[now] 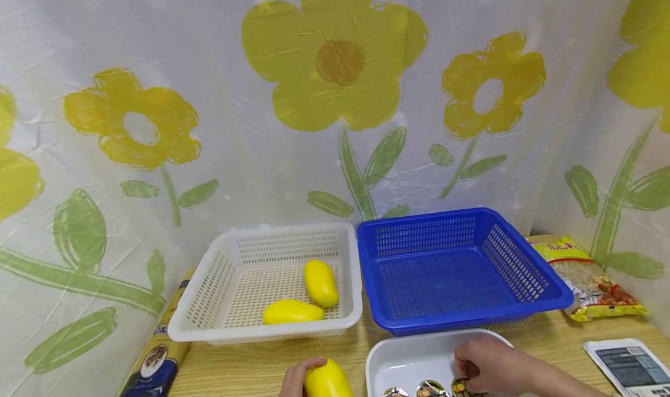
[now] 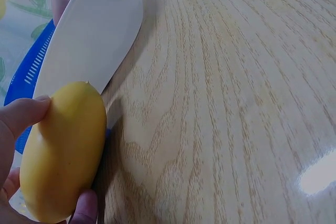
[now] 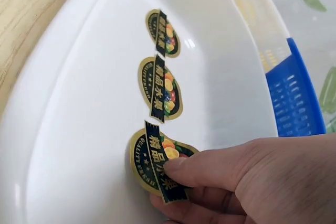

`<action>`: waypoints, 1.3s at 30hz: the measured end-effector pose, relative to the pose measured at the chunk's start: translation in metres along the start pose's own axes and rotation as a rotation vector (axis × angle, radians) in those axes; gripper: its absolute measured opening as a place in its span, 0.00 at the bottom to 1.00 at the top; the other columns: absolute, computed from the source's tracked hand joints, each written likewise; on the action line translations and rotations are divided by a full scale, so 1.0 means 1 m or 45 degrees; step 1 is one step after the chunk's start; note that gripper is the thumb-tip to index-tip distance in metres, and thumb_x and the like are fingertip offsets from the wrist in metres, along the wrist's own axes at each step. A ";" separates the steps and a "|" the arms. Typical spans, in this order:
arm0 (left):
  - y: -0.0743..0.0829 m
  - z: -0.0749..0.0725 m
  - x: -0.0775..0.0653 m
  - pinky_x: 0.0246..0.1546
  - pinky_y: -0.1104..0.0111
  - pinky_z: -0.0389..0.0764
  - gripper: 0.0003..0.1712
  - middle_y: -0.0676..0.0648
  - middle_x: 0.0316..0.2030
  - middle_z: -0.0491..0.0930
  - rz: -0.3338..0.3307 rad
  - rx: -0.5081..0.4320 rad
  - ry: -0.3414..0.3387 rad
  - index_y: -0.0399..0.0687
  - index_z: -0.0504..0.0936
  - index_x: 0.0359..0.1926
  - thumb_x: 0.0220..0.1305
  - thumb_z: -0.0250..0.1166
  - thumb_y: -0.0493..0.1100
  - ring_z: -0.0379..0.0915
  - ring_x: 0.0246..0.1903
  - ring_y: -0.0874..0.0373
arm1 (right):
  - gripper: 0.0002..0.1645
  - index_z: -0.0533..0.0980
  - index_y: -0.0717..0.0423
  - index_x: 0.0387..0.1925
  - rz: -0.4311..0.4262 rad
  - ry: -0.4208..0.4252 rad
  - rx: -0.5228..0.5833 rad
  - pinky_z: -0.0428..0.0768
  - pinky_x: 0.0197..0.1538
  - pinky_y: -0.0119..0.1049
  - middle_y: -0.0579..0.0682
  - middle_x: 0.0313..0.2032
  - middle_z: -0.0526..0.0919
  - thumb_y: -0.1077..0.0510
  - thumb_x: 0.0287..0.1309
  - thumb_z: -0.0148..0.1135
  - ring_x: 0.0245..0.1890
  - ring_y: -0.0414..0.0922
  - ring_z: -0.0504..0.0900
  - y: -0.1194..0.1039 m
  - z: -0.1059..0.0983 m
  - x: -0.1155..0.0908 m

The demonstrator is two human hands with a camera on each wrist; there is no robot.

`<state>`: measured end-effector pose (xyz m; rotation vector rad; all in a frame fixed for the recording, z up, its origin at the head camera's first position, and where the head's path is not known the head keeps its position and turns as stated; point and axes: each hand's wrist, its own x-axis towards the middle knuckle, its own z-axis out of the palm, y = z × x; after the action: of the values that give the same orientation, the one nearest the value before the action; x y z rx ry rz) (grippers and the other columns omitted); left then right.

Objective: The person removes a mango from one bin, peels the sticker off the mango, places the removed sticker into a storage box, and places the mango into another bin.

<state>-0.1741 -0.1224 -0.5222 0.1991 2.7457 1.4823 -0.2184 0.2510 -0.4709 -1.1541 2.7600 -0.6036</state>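
My left hand grips a yellow mango at the front of the wooden table, thumb on one side and fingertips on the other. My right hand reaches into a white tray. Its thumb and fingers pinch a black-and-gold fruit sticker, nearest in a row. Beyond it, a second sticker and a third sticker lie on the tray's bottom. Whether the stickers are joined I cannot tell. Two more mangoes lie in a white basket.
Behind the tray stands a blue basket, right of the white one. A yellow food bag sits at its right, with a white packet nearer me. Along the left side lies a blue-and-gold package. A flowered curtain hangs behind.
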 end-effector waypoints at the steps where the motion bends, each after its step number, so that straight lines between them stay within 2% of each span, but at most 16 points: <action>1: 0.000 0.000 0.000 0.37 0.70 0.76 0.39 0.40 0.48 0.70 0.002 -0.004 -0.005 0.49 0.74 0.56 0.44 0.79 0.53 0.68 0.43 0.54 | 0.17 0.73 0.41 0.20 -0.007 0.014 -0.028 0.63 0.25 0.21 0.26 0.19 0.66 0.64 0.33 0.71 0.21 0.24 0.63 0.000 0.001 0.000; 8: 0.001 0.000 0.000 0.36 0.69 0.76 0.39 0.40 0.48 0.71 0.015 -0.019 0.011 0.49 0.74 0.56 0.43 0.79 0.53 0.69 0.42 0.54 | 0.17 0.72 0.41 0.20 0.051 -0.008 -0.064 0.62 0.25 0.23 0.27 0.19 0.65 0.64 0.32 0.71 0.21 0.25 0.62 0.000 0.001 -0.002; 17: 0.002 0.001 -0.001 0.36 0.70 0.76 0.39 0.41 0.47 0.71 0.009 -0.006 0.030 0.48 0.74 0.56 0.43 0.79 0.53 0.69 0.41 0.55 | 0.18 0.70 0.42 0.18 0.052 0.021 -0.098 0.61 0.24 0.22 0.28 0.18 0.64 0.63 0.29 0.71 0.20 0.26 0.60 0.000 0.004 -0.001; 27: 0.002 0.003 -0.002 0.35 0.71 0.76 0.37 0.44 0.45 0.72 0.049 0.059 0.100 0.51 0.75 0.54 0.43 0.79 0.53 0.69 0.40 0.58 | 0.21 0.68 0.41 0.18 0.172 -0.003 -0.198 0.61 0.25 0.28 0.31 0.19 0.61 0.64 0.27 0.72 0.21 0.31 0.59 -0.004 0.002 -0.001; 30: 0.002 0.003 -0.003 0.35 0.70 0.76 0.37 0.43 0.45 0.72 0.051 0.069 0.104 0.51 0.75 0.54 0.43 0.80 0.53 0.69 0.40 0.58 | 0.24 0.67 0.41 0.19 0.138 0.046 -0.262 0.61 0.26 0.28 0.32 0.21 0.59 0.64 0.27 0.74 0.23 0.32 0.59 -0.003 0.001 -0.001; 32: 0.003 0.003 -0.003 0.35 0.70 0.76 0.37 0.44 0.45 0.72 0.048 0.073 0.099 0.51 0.75 0.54 0.42 0.80 0.54 0.69 0.40 0.58 | 0.24 0.67 0.42 0.20 0.101 0.067 -0.239 0.62 0.26 0.27 0.32 0.22 0.60 0.65 0.29 0.75 0.23 0.31 0.59 -0.003 0.000 -0.001; 36: 0.003 0.002 -0.003 0.35 0.70 0.76 0.38 0.44 0.45 0.72 0.037 0.076 0.084 0.51 0.75 0.55 0.42 0.80 0.54 0.69 0.39 0.58 | 0.20 0.72 0.43 0.21 -0.009 0.047 -0.045 0.65 0.24 0.22 0.28 0.21 0.68 0.68 0.32 0.72 0.22 0.26 0.63 -0.001 0.000 0.000; 39: 0.003 0.002 -0.003 0.34 0.70 0.75 0.38 0.43 0.44 0.72 0.018 0.067 0.064 0.50 0.74 0.55 0.42 0.79 0.53 0.69 0.38 0.58 | 0.18 0.75 0.44 0.21 -0.103 0.055 0.036 0.66 0.24 0.18 0.29 0.20 0.73 0.70 0.30 0.69 0.22 0.23 0.66 0.000 0.003 0.000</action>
<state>-0.1709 -0.1196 -0.5206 0.1853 2.8307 1.4392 -0.2175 0.2501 -0.4736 -1.2672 2.7419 -0.6813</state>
